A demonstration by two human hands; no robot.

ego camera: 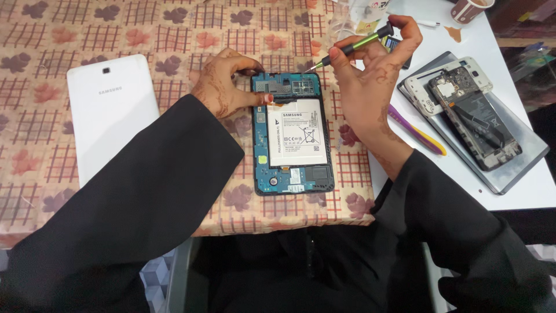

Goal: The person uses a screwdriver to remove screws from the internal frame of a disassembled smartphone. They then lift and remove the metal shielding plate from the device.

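An opened tablet (pixel 294 133) lies back-up on the patterned cloth, its blue circuit board and white battery exposed. My left hand (pixel 227 86) rests on its upper left corner, fingers pressing the frame. My right hand (pixel 370 75) holds a small screwdriver (pixel 353 45) with a green and black handle, its tip pointing down-left just above the tablet's top right edge. Both arms wear black sleeves.
The tablet's white back cover (pixel 110 116) lies to the left on the leaf-patterned cloth (pixel 87 35). On the white table at right sit a grey tray (pixel 521 156) with a dismantled phone (pixel 472 116), a purple and yellow tool (pixel 420 133) and a paper cup (pixel 470 8).
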